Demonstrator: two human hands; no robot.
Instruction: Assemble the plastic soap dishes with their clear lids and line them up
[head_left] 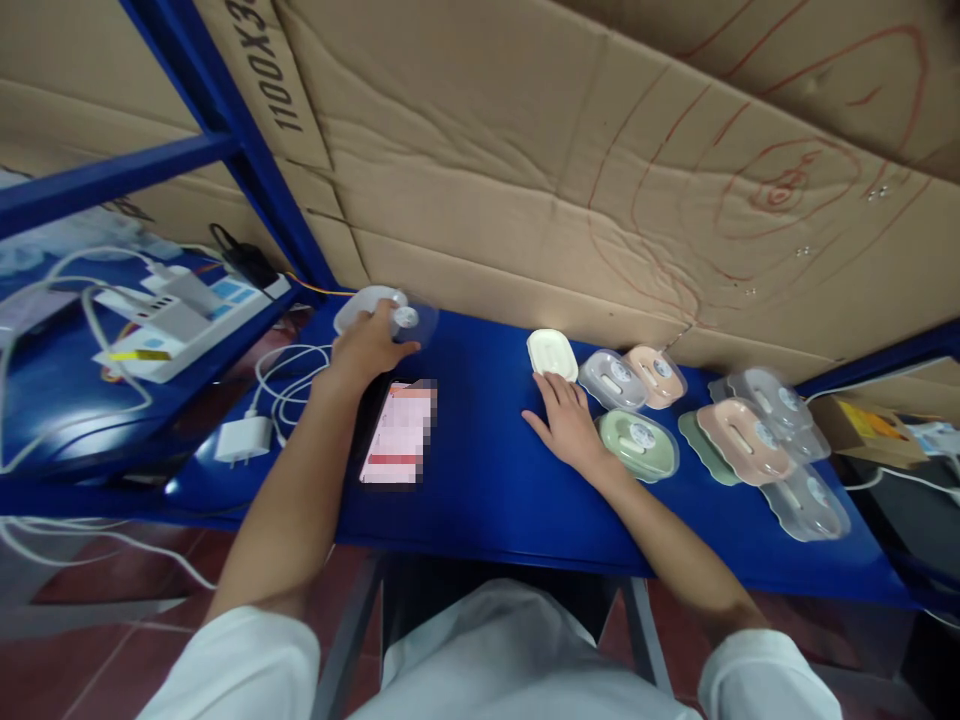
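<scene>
My left hand (371, 345) is at the back left of the blue table, its fingers bent over a clear plastic lid (422, 322) with a round label. Part of the lid is hidden under the hand, and another translucent piece lies against it. My right hand (566, 415) lies flat with fingers stretched, its fingertips touching the near edge of a cream soap dish base (553, 352). Just right of it stand a grey lidded soap dish (611, 378), a pink one (657, 375) and a green one (637, 445).
A phone (394, 435) lies between my arms, near a white charger (244, 438) with its cable. More soap dishes (742, 440) in pink, green and grey overlap at the right. A cardboard panel (487, 200) closes off the back. A power strip (187, 320) sits at far left.
</scene>
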